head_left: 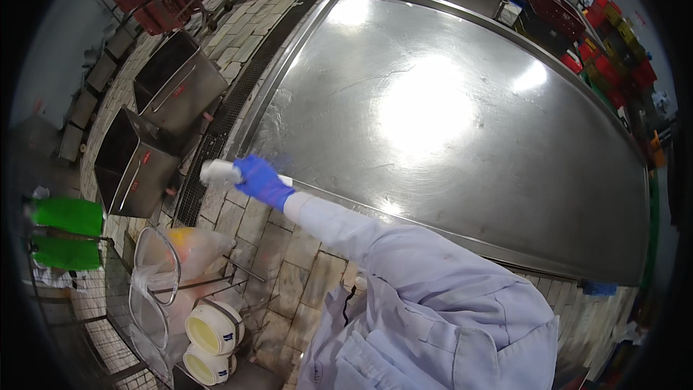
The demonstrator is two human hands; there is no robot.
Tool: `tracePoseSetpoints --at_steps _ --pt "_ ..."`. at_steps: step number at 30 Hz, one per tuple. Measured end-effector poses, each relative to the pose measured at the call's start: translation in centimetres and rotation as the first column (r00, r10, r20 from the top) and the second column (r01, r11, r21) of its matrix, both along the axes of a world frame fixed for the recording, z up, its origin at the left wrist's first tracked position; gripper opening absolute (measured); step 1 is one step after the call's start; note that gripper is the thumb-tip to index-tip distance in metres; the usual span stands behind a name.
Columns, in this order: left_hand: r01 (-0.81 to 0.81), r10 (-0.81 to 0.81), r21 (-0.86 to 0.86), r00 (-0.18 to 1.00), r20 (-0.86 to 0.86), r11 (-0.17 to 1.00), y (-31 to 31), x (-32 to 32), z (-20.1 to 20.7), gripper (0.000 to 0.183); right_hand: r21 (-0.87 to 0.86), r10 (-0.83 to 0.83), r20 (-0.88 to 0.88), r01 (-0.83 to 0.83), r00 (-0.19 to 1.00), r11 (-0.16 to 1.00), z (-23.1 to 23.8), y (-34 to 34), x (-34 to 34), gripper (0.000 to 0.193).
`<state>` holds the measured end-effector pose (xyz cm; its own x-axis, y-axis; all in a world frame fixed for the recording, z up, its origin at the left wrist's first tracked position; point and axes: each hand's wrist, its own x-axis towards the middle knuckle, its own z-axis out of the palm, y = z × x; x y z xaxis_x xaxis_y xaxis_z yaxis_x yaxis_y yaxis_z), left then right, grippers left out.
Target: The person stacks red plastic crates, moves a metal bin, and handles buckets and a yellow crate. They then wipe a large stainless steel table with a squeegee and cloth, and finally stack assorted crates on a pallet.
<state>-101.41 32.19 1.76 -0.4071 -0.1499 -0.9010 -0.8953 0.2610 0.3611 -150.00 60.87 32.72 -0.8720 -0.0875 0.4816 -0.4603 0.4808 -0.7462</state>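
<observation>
My right hand [261, 182], in a blue glove, reaches across to the left at the near left corner of a large steel table [346, 108]. Its fingers are closed around a white handled tool [220, 172]. The tool's blurred, wider end sticks out to the left past the table's rim, and a bit of white shows on the other side by the wrist. Motion blur hides what kind of tool it is. The table top is bare metal with a wet-looking shine. My left hand is out of view.
Two steel bins [137, 166] stand left of a floor drain grate [193, 198]. Nearer, a rack holds clear plastic bags [191, 253] beside white buckets [214, 326]. Green cloth-like items [68, 217] hang at far left. Red crates [556, 14] stand beyond the table.
</observation>
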Motion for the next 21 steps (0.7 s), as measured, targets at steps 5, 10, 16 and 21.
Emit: tracePoseSetpoints --at_steps 5,10,16,21 --pt "0.171 -0.172 -0.068 0.985 -0.004 0.983 0.2 -2.8 0.9 0.033 0.364 0.103 -0.174 -0.033 0.979 0.931 -3.9 0.1 1.6 0.029" --pt "0.307 -0.313 -0.091 0.948 -0.059 0.947 1.8 -10.3 1.3 0.033 0.303 0.131 0.016 -0.129 0.991 0.944 -3.1 2.2 0.2 0.029" --pt "0.634 -0.694 -0.288 0.688 -0.212 0.718 5.4 -20.1 3.2 0.032 0.116 0.061 0.218 -0.088 0.974 0.989 -2.5 8.1 -1.6 0.023" --pt "0.155 -0.158 -0.076 0.987 -0.036 0.985 6.5 -19.3 3.2 0.028 -0.197 -0.383 0.386 0.48 0.839 0.855 -1.5 28.2 -1.2 0.027"
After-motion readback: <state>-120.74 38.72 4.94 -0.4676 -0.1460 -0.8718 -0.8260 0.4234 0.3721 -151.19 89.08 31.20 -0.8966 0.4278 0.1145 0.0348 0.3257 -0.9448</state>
